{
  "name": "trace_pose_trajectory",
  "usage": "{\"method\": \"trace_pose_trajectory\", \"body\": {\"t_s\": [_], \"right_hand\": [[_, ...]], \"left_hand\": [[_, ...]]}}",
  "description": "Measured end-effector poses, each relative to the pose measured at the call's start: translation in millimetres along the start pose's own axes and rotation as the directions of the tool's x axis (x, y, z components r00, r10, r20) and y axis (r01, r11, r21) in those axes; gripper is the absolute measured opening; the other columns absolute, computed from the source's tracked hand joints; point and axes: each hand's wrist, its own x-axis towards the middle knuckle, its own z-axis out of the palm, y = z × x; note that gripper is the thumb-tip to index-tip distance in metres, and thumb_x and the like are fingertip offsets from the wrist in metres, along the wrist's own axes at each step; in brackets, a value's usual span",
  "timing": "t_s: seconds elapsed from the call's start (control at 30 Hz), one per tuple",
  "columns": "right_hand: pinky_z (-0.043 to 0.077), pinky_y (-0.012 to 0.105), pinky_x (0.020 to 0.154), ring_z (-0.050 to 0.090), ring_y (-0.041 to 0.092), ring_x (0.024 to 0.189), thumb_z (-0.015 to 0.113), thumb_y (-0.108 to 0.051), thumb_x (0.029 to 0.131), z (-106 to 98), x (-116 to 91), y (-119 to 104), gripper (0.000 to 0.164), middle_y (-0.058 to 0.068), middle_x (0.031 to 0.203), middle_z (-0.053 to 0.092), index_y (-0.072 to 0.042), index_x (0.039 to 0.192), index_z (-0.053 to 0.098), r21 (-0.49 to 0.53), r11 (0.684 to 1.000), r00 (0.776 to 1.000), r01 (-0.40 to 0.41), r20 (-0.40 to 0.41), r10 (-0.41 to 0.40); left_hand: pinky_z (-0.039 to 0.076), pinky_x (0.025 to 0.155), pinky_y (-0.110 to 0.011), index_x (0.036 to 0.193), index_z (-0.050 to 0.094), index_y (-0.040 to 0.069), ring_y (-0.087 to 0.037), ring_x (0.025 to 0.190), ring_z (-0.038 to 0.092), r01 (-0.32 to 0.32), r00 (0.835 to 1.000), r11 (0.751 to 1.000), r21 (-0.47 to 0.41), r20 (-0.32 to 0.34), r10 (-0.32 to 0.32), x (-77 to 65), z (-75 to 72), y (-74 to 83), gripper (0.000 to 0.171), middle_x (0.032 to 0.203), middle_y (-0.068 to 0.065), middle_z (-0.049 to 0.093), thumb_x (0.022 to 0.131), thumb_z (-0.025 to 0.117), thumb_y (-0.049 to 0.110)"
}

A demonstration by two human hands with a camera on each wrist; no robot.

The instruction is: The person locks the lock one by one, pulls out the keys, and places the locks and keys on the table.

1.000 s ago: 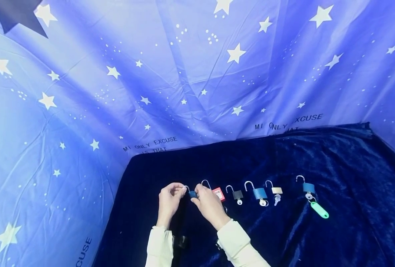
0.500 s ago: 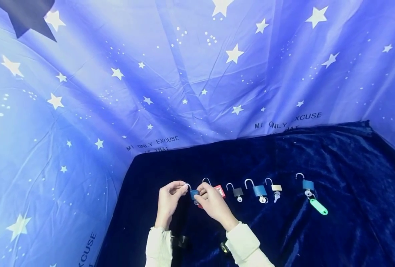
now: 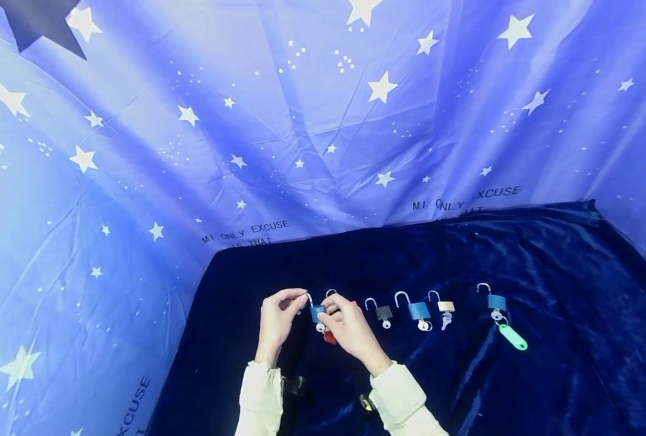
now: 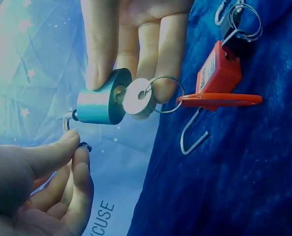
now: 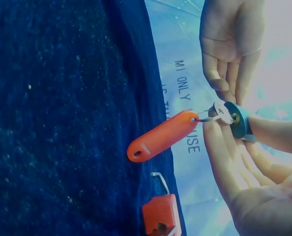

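Both hands hold one blue padlock [image 4: 101, 104] up over the dark cloth. The left hand [image 3: 276, 318] pinches the end of its swung-out shackle [image 4: 67, 120] between thumb and forefinger. Thumb and fingers of the right hand [image 3: 350, 330] grip the padlock's body. A silver key [image 4: 137, 96] sits in the keyhole at the bottom. From the key hang a thin ring [image 4: 182, 88] and a red key tag [image 5: 163, 136]. Just behind the right hand lies a red padlock [image 4: 217, 73] with its shackle raised, partly hidden in the head view.
To the right, in a row on the dark blue velvet cloth [image 3: 519, 254], lie a black padlock [image 3: 383, 313], a blue padlock [image 3: 419, 311], a brass padlock [image 3: 445, 306] and another blue padlock [image 3: 496, 302] with a green tag [image 3: 512, 336]. A starry curtain [image 3: 301, 121] stands behind.
The held padlock has turned more upright, so its body, key and red tag now show; earlier the right hand largely covered them. The left hand keeps its pinch on the shackle.
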Motion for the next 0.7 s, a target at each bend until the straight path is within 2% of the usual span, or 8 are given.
{"method": "trace_pose_trajectory", "body": {"t_s": [0.03,0.17,0.2,0.27,0.4,0.53,0.63,0.7], "right_hand": [[0.057,0.032,0.078,0.070,0.012,0.071,0.068,-0.007,0.091,-0.4,-0.1,0.2,0.013,0.007,0.090,0.069,-0.005,0.103,0.063,-0.007,1.000,1.000,0.005,-0.007,-0.006],[0.058,0.033,0.078,0.070,0.010,0.068,0.069,-0.007,0.091,-1.0,-0.7,1.9,0.014,0.009,0.090,0.070,-0.004,0.103,0.064,0.005,1.000,1.000,0.017,-0.013,-0.016],[0.057,0.030,0.076,0.070,0.011,0.068,0.068,-0.007,0.091,-1.1,-1.0,2.4,0.014,0.009,0.090,0.070,-0.003,0.104,0.064,0.013,1.000,1.000,0.013,-0.013,-0.013],[0.058,0.026,0.064,0.070,0.013,0.069,0.068,-0.005,0.090,0.8,-2.0,3.0,0.015,0.012,0.091,0.070,-0.001,0.104,0.064,0.046,0.999,1.000,0.007,-0.014,-0.007],[0.057,0.022,0.062,0.070,0.016,0.070,0.068,-0.004,0.090,3.0,-3.8,4.2,0.016,0.013,0.090,0.070,-0.001,0.105,0.064,0.081,0.997,1.000,-0.019,-0.023,0.021],[0.057,0.022,0.063,0.071,0.018,0.071,0.068,-0.004,0.090,3.0,-5.8,3.5,0.015,0.013,0.091,0.071,-0.001,0.104,0.065,0.078,0.996,0.999,-0.031,-0.036,0.034],[0.057,0.022,0.062,0.071,0.018,0.072,0.068,-0.004,0.090,2.5,-6.6,4.0,0.015,0.013,0.091,0.071,-0.001,0.104,0.065,0.078,0.996,0.998,-0.030,-0.046,0.034],[0.057,0.022,0.062,0.070,0.018,0.071,0.068,-0.004,0.090,2.4,-6.9,5.4,0.015,0.013,0.090,0.071,-0.001,0.104,0.065,0.082,0.996,0.998,-0.036,-0.053,0.040]], "left_hand": [[0.055,0.064,-0.020,0.099,0.076,-0.001,-0.011,0.070,0.066,0.005,1.000,1.000,-0.010,0.006,-0.004,0.1,1.1,0.0,0.015,0.092,-0.016,0.075,0.087,0.075,0.008],[0.058,0.067,-0.026,0.102,0.074,-0.006,-0.023,0.075,0.069,0.020,1.000,1.000,-0.023,0.022,-0.020,-2.1,4.6,6.2,0.015,0.094,-0.022,0.074,0.090,0.070,0.003],[0.059,0.068,-0.028,0.102,0.073,-0.008,-0.026,0.076,0.069,0.022,0.999,0.999,-0.026,0.028,-0.021,-3.7,4.9,10.5,0.015,0.094,-0.023,0.073,0.090,0.069,0.001],[0.060,0.070,-0.032,0.103,0.072,-0.010,-0.031,0.078,0.069,0.023,0.999,0.999,-0.032,0.045,-0.022,-6.7,3.5,19.2,0.015,0.094,-0.026,0.072,0.092,0.066,0.000],[0.060,0.074,-0.036,0.105,0.071,-0.011,-0.028,0.080,0.069,0.027,0.997,0.998,-0.053,0.075,-0.023,-12.3,2.0,31.3,0.019,0.096,-0.026,0.071,0.097,0.061,0.004],[0.059,0.079,-0.042,0.109,0.070,-0.007,-0.022,0.082,0.069,0.036,0.994,0.996,-0.079,0.110,-0.027,-9.6,7.4,13.7,0.023,0.103,-0.027,0.070,0.099,0.060,0.011],[0.059,0.081,-0.038,0.114,0.069,-0.004,-0.018,0.081,0.070,0.047,0.990,0.996,-0.080,0.138,-0.035,-6.9,12.5,-1.4,0.028,0.103,-0.025,0.070,0.098,0.064,0.019],[0.057,0.081,-0.030,0.116,0.068,-0.004,-0.013,0.078,0.070,0.048,0.988,0.996,-0.075,0.147,-0.036,-6.9,14.8,-5.7,0.033,0.102,-0.022,0.072,0.097,0.065,0.022]]}}
